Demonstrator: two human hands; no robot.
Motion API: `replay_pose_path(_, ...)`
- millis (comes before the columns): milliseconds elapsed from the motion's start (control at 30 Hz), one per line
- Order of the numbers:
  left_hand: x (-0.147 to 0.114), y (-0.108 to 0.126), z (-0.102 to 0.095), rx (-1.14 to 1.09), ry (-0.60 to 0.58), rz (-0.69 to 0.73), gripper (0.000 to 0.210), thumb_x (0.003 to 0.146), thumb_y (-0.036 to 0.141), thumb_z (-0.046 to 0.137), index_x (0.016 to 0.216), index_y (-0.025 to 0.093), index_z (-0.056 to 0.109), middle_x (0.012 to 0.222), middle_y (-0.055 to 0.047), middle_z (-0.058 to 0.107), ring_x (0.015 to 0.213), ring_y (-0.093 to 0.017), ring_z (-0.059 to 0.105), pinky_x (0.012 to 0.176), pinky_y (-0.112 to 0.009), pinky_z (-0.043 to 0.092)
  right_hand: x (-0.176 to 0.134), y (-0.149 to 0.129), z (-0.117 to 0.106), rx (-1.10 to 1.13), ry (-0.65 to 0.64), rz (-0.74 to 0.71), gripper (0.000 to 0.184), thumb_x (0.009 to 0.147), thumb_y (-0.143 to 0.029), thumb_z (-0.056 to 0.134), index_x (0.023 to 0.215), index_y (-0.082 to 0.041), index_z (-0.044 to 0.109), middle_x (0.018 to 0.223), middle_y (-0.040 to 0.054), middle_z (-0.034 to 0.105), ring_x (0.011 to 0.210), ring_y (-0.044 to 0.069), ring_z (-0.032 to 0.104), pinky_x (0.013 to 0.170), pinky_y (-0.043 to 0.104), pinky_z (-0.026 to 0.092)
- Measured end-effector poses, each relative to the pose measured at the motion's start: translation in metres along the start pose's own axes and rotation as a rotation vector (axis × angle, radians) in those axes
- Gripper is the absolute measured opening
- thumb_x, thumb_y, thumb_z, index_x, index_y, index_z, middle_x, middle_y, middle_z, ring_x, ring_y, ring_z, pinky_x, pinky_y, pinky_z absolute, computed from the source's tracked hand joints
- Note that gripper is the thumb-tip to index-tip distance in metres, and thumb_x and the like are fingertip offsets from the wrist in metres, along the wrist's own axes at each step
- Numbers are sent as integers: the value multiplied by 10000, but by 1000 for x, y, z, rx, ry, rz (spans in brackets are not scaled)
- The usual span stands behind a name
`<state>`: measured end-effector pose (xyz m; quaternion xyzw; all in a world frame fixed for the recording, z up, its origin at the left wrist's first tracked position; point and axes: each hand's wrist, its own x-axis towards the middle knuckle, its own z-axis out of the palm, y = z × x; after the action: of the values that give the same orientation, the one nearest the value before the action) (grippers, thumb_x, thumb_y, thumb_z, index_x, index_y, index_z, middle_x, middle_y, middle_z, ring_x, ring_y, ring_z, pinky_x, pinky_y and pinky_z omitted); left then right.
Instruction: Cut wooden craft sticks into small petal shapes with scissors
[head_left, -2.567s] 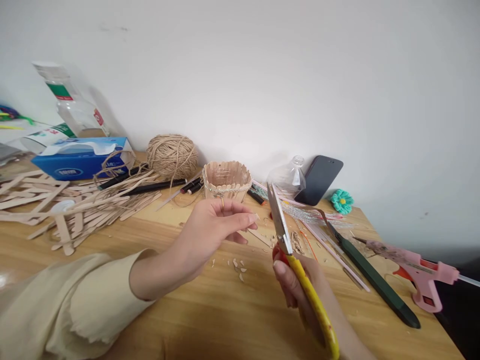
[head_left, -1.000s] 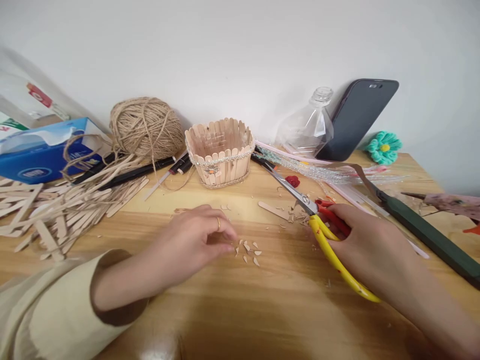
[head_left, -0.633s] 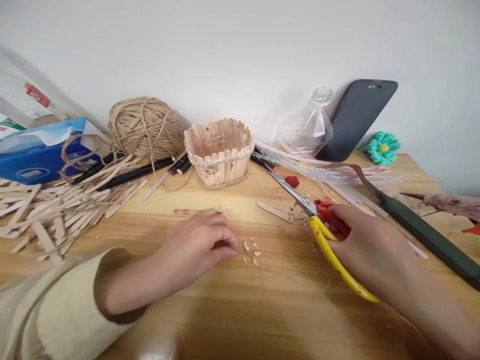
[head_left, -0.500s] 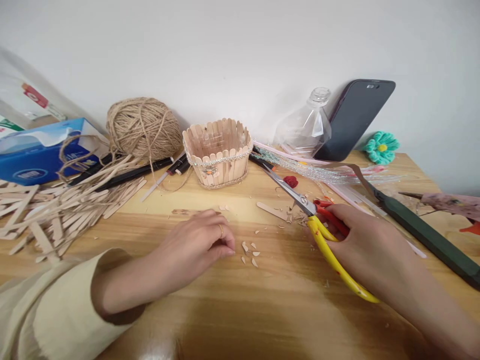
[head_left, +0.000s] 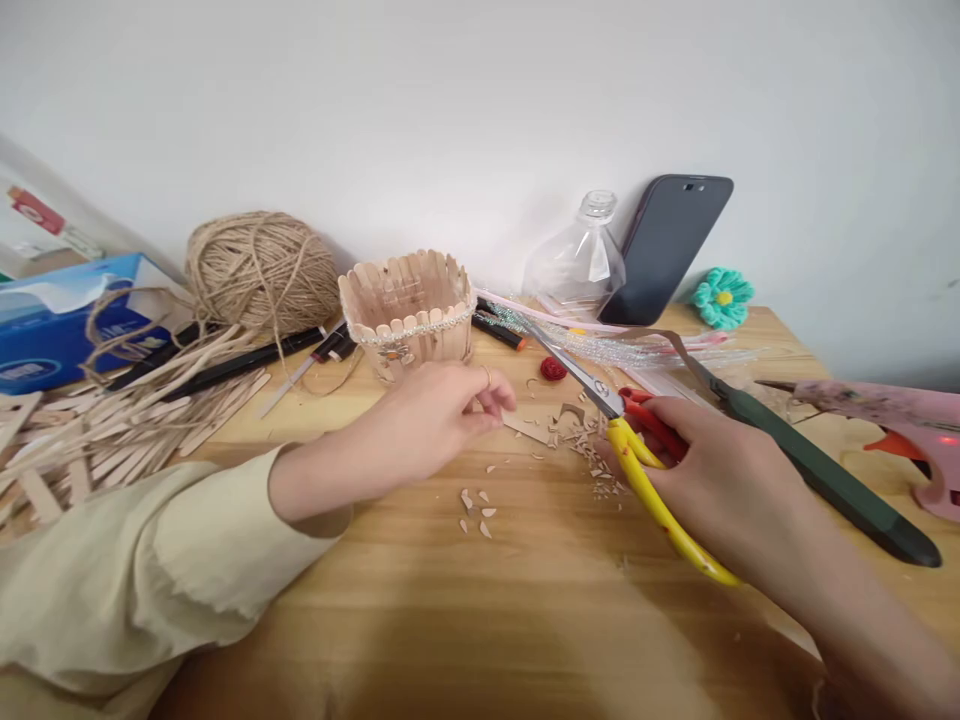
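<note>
My left hand (head_left: 442, 415) is above the table with its fingers curled and closed at the left end of a flat wooden craft stick (head_left: 527, 430). The stick lies on the wood, its near end hidden by my fingertips. My right hand (head_left: 712, 480) is wrapped round scissors (head_left: 634, 450) with yellow and red handles. Their blades point up and left and look closed. Wood chips (head_left: 592, 440) are scattered below the blades, and a few more clippings (head_left: 478, 512) lie nearer me. Behind my left hand stands a small basket (head_left: 431, 340) of upright craft sticks with a beaded trim.
A ball of twine (head_left: 262, 270), a blue tissue pack (head_left: 67, 320) and a pile of craft sticks (head_left: 150, 425) are at left. Behind stand a cut clear bottle (head_left: 581, 260) and a phone (head_left: 667, 245). A green-handled tool (head_left: 825, 470) and pink glue gun (head_left: 877, 400) lie right.
My left hand has moved forward and right, from the bare wood to the craft stick. My right hand keeps the scissors in nearly the same place. The camera view has shifted slightly.
</note>
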<state>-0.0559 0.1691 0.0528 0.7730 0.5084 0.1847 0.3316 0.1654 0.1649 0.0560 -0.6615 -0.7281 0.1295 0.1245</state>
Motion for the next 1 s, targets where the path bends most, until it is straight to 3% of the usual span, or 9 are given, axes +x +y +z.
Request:
replay_pose_path(167, 15, -3, 9, 337, -137, -28, 188, 699, 359, 664, 815, 213, 638, 817, -15, 663, 799, -224, 582, 635, -297, 405, 0, 0, -11, 41, 58, 14, 222, 668, -441, 537, 598, -232, 507, 520, 11, 546, 469, 201, 518, 435, 297, 366)
replay_pose_path(300, 28, 2, 14, 463, -62, -18, 205, 733, 401, 623, 770, 199, 622, 766, -33, 649, 754, -239, 588, 582, -298, 389, -1, 5, -13, 81, 127, -34, 277, 693, -433, 543, 539, -248, 406, 435, -40, 379, 402, 155, 410, 401, 269, 295)
replay_pose_path(467, 38, 8, 12, 395, -14, 74, 170, 835, 271, 502, 825, 192, 652, 835, -43, 679, 818, -227, 609, 723, -324, 426, -2, 5, -16, 131, 112, -4, 255, 695, -444, 561, 570, -241, 472, 443, -43, 379, 416, 150, 383, 411, 270, 286)
replay_pose_path(600, 39, 8, 12, 372, -15, 67, 170, 802, 233, 516, 905, 186, 643, 938, -57, 662, 889, -234, 591, 776, -339, 429, -3, -1, -22, 294, 64, 87, 289, 633, -494, 612, 592, -229, 504, 473, -47, 377, 451, 143, 372, 419, 264, 274)
replay_pose_path(800, 41, 13, 16, 378, -38, 28, 105, 758, 219, 532, 734, 196, 632, 830, -45, 646, 856, -251, 577, 725, -349, 411, -8, 3, -24, 488, 144, 93, 278, 668, -457, 631, 632, -213, 503, 524, -60, 382, 496, 117, 326, 435, 234, 246)
replay_pose_path(1000, 40, 14, 13, 316, -1, 6, 84, 765, 230, 525, 789, 193, 597, 791, -29, 657, 743, -215, 587, 636, -308, 396, -9, 4, -27, 601, 202, 46, 219, 707, -395, 616, 660, -211, 507, 566, -49, 392, 516, 116, 328, 429, 229, 261)
